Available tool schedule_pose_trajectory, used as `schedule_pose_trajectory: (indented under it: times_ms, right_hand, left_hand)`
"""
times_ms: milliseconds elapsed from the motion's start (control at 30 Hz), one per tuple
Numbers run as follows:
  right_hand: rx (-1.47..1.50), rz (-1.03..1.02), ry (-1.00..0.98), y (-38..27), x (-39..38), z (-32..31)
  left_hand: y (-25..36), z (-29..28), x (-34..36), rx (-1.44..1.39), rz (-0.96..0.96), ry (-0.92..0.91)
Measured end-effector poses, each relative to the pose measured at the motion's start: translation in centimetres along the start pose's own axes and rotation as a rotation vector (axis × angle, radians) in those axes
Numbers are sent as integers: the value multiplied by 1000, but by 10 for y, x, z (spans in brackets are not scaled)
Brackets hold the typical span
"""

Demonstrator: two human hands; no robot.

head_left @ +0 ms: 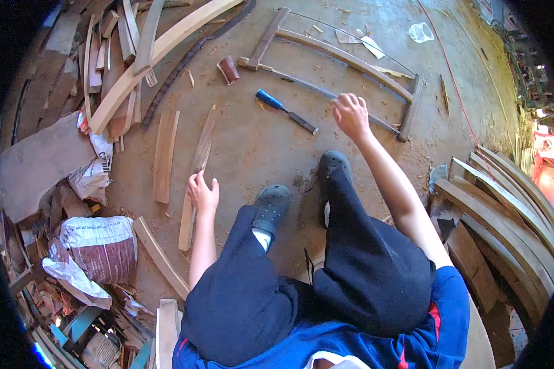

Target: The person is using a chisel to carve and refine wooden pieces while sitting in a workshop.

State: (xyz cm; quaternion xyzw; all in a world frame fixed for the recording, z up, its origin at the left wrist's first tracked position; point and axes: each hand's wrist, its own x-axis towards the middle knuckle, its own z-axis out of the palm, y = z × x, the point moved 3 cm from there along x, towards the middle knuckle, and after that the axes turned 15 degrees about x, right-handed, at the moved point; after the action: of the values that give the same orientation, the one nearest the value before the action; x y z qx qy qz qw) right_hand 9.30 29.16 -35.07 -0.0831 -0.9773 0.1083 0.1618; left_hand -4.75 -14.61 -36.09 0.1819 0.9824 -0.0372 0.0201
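My left hand rests over a long narrow wooden strip on the floor, its thumb held apart from the fingers. My right hand reaches forward with curled fingers over the blade of a wooden frame saw. Its fingertips are hidden, so whether it grips the blade is unclear. The saw lies flat, its cord side away from me. Left of my right hand lies a chisel with a blue handle. A wider wooden piece lies left of the strip.
Curved planks and boards are piled at far left, above a printed sack. More curved timbers are stacked at right. A brown cup, a clear plastic cup and wood chips are scattered on the floor. A red cord runs along the right.
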Motion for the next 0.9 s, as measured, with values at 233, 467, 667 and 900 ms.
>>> schedule_pose_trajectory:
  times_ms: [233, 467, 667, 900]
  right_hand:
    - [-177, 560, 21, 125, -8, -30]
    - [-145, 1054, -223, 189, -20, -21]
    - [-308, 1035, -310, 185, -13, -23]
    - [-203, 817, -279, 170, -37, -25]
  left_hand:
    - [-12, -12, -21, -15, -4, -56]
    - [-45, -40, -42, -35, 51, -84]
    - [-33, -48, -36, 40, 14, -176]
    - [35, -41, -30, -156, 129, -150]
